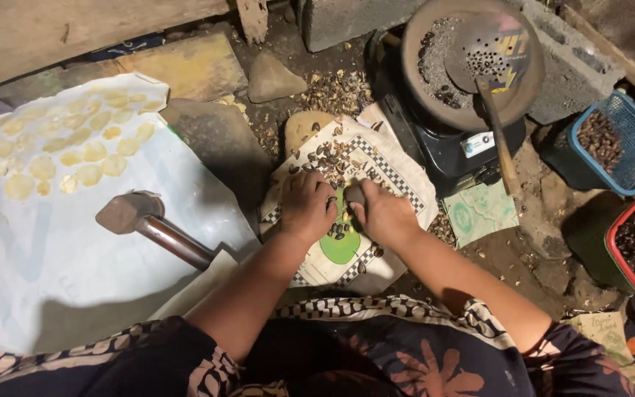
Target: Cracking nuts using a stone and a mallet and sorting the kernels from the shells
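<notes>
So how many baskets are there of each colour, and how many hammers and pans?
Blue basket: 1
Red basket: 1
Hammer: 1
Round pan on the stove: 1
Total: 4

printed paper sheet under the hands, matt and creased. hammer at left: dull metal head, glossy metal handle. pale sheet smooth, slight sheen. baskets at right, plastic mesh. pan at top, rough dark metal.
</notes>
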